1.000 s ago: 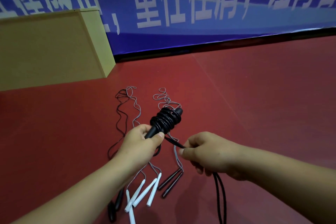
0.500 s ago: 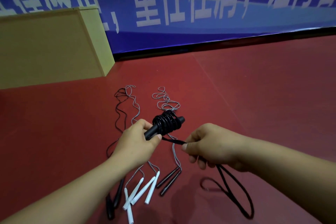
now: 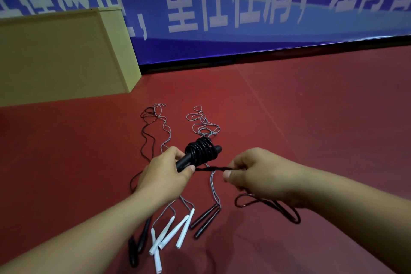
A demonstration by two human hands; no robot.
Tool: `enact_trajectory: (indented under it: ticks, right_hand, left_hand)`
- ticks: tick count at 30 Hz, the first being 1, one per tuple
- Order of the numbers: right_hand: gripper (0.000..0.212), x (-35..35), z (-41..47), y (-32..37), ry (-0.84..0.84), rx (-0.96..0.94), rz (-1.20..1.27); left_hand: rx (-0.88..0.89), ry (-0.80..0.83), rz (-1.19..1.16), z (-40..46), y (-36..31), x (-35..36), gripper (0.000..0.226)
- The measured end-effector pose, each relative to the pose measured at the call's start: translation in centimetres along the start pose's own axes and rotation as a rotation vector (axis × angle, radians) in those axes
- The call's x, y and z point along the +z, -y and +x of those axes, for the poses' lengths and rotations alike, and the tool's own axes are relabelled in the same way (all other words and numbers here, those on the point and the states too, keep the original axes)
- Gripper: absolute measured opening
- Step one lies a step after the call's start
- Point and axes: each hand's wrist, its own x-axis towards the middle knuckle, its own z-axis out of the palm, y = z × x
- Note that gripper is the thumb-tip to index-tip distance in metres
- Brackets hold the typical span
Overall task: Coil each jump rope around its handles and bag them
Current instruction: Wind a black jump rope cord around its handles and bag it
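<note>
Since half a second ago your right hand has drawn the black rope tighter and straighter between your hands, and the slack loop on the floor has shrunk and slid in under your right wrist. The handles have barely shifted.

Your left hand has its fingers curled round the lower end of the black handles, thumb pressed along the near side, right where the rope leaves the coil. Your right hand is closed too: thumb and forefinger pinch the rope, the other fingers tucked in under it. The stretch between your hands runs nearly level, left to right, and looks twisted.

The handles are held above the floor, between your hands and a little ahead of them. Their long axis runs from lower left at your palm up to the right, the free tip pointing away from you and rightward. The coil sits bunched round the upper half, with the tip poking out beyond it.

On the floor below lie the other ropes: 2 black handles at the left, white handles in a fan beside them, and 2 thin dark handles side by side to the right. Their grey and black cords trail away from you in loose squiggles. A tan box stands far left against a blue banner.
</note>
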Motion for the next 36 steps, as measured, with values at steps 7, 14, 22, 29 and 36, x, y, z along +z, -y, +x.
enact_trajectory:
  ticks: [7,14,22,29,36]
  right_hand:
    - [0.022,-0.6,0.3,0.0,-0.200,-0.194,-0.062]
    - [0.016,-1.7,1.7,-1.5,-0.351,-0.224,-0.217]
    - [0.019,-3.1,2.2,-2.2,-0.413,-0.252,-0.178]
    - [0.022,-3.7,2.6,-3.2,-0.351,-0.208,0.172]
    - [0.022,-0.1,1.9,-2.2,-0.155,-0.276,-0.046]
  left_hand:
    - [0.246,0.371,-0.015,-0.9,-0.7,0.1,0.019]
    - [0.413,0.655,-0.371,-2.1,-2.1,-0.8,0.012]
    - [0.344,0.735,-0.573,-2.4,-2.1,-1.9,0.013]
    - [0.288,0.846,-0.896,-3.6,-3.6,-2.8,0.022]
    - [-0.013,0.712,-1.295,-3.3,-3.6,-2.9,0.024]
